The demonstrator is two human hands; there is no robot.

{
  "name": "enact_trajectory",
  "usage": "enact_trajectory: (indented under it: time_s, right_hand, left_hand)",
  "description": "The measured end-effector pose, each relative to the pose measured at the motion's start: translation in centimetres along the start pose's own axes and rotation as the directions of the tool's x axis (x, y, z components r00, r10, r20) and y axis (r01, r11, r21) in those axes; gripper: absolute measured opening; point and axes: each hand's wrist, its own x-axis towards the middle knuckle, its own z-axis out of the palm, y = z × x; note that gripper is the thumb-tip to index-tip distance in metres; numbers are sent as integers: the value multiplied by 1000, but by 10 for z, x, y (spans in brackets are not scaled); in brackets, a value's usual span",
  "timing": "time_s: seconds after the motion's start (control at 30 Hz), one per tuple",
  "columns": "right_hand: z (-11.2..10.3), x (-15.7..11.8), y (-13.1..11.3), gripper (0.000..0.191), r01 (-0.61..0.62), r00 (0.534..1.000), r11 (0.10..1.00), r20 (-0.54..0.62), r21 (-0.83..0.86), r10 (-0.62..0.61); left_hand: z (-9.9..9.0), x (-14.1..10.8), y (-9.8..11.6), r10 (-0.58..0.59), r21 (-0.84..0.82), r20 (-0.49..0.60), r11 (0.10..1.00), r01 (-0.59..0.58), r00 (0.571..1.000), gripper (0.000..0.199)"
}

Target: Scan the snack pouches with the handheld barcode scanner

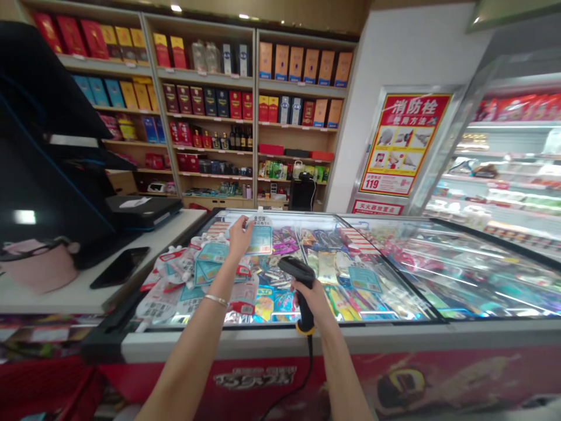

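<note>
A black barcode scanner (302, 286) with a yellow ring at its base is gripped in my right hand (316, 301), its head tilted toward the upper left. Its cord hangs down over the freezer's front. Above the glass, the fingers of my left hand (240, 235) are closed on the left edge of a flat package (262, 238) with a blue printed panel and a pale top. Below and left of that hand lies a pile of similar packages (210, 263) in blue, red and white. One more blue package (364, 278) rests on the glass to the right.
Frozen goods fill the chest freezer (280, 339) under its glass. On the counter (30, 297) at left are a phone (120, 267), a pink basket (39, 266) and a dark monitor (48, 146). Stocked shelves (210, 120) stand behind, with a lit display fridge (504, 169) at right.
</note>
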Motion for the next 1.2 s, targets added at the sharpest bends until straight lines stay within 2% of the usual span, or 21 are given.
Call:
enact_trajectory:
  time_s: [0.27, 0.47, 0.63, 0.73, 0.83, 0.9, 0.93, 1.0, 1.07, 1.1, 1.17, 1.2]
  right_hand:
    - [24, 12, 8, 24, 85, 990, 996, 116, 1, -84]
    - [40, 18, 8, 23, 6, 981, 996, 192, 85, -23]
    - [52, 17, 5, 23, -8, 971, 997, 238, 77, -10]
    - [47, 16, 2, 23, 8, 975, 995, 220, 104, -31]
    - [19, 15, -7, 26, 37, 990, 987, 125, 154, -57]
    - [-12, 14, -16, 30, 56, 998, 982, 16, 178, -60]
    - [-31, 13, -21, 31, 70, 997, 980, -55, 188, -61]
    - [-72, 8, -31, 33, 111, 974, 973, -216, 205, -65]
    - [-112, -1, -39, 35, 153, 928, 963, -366, 221, -64]
    - [-130, -6, -42, 36, 171, 902, 959, -427, 226, -61]
    - [-164, -17, -44, 37, 201, 854, 954, -516, 225, -58]
    - [-179, -22, -44, 37, 215, 836, 952, -545, 219, -64]
  left_hand:
    - [-38, 4, -8, -31, 53, -56, 998, 34, 998, 19]
    - [-70, 6, -10, 21, 128, -149, 992, -2, 989, 18]
    - [-82, 7, -11, 34, 153, -157, 988, -10, 987, 18]
    - [-84, 8, -18, -22, 219, -163, 974, 58, 986, 18]
    - [-79, 8, -25, -117, 383, -247, 900, 208, 962, 23]
    - [-63, 6, -21, -105, 486, -260, 845, 224, 960, 35]
    - [-49, 3, -15, -84, 512, -223, 838, 190, 971, 40]
    - [-9, -9, 5, -56, 465, -56, 882, 76, 997, 39]
    - [46, -28, 35, -55, 295, 163, 955, 4, 985, 30]
    - [77, -41, 51, -84, 181, 284, 983, 32, 955, 24]
    - [139, -70, 81, -77, 87, 407, 995, 46, 910, 14]
    - [168, -85, 95, -79, 51, 443, 997, 63, 893, 18]
